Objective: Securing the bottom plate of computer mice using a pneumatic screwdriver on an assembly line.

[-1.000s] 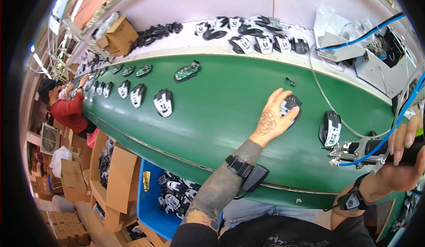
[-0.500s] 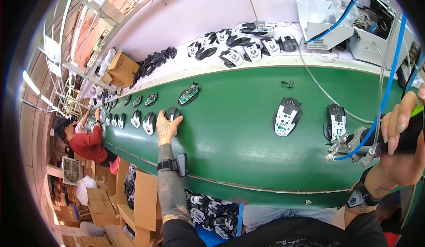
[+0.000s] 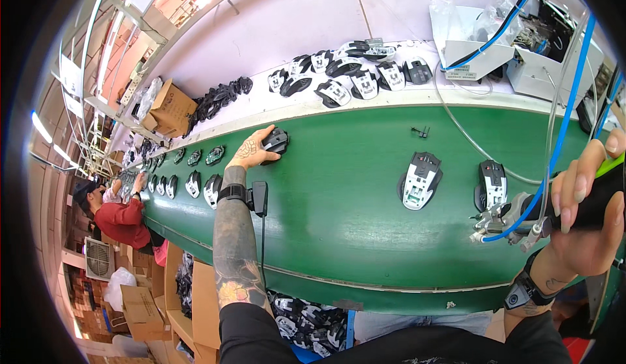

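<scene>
Your left grip (image 3: 252,151) pinches a curved black plastic mouse part (image 3: 278,141) that could slip if loosened; your right grip (image 3: 585,245) encloses a black cylindrical tool (image 3: 591,210)

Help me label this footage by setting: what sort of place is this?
Most likely a factory assembly line: partly built computer mice lie along a long green work surface, another person in red is farther along it, and cardboard boxes stand beside it.
</scene>
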{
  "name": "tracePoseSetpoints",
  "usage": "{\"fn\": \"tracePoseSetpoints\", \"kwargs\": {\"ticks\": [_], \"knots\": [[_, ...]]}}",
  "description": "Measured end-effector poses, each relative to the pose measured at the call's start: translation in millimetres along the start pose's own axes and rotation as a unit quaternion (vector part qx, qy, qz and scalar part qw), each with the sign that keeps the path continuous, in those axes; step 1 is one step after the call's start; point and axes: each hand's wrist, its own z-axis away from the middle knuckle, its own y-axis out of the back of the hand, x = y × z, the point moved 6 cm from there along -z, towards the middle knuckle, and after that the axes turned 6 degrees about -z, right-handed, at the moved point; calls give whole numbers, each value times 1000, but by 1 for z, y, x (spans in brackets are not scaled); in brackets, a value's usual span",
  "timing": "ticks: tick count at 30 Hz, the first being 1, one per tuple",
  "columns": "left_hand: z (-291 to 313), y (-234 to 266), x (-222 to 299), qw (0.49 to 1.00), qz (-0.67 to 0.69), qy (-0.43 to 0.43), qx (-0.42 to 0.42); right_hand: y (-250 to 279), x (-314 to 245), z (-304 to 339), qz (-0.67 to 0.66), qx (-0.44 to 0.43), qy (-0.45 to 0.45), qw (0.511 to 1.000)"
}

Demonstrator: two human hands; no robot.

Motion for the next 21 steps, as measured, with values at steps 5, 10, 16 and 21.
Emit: {"fn": "tracePoseSetpoints", "kwargs": {"ticks": [5,10,16,21], "knots": [[8,-2,23,998,-47,-47,5,3,-2,-2,43,-18,-2,999],[8,-10,31,997,-52,-58,21,0,-5,0,48,-10,-10,999],[13,-19,22,994,-1,-78,79,2,-1,1,47,-16,-17,999],[16,-35,46,986,-9,-111,121,4,-5,-1,93,-24,-18,995]]}}
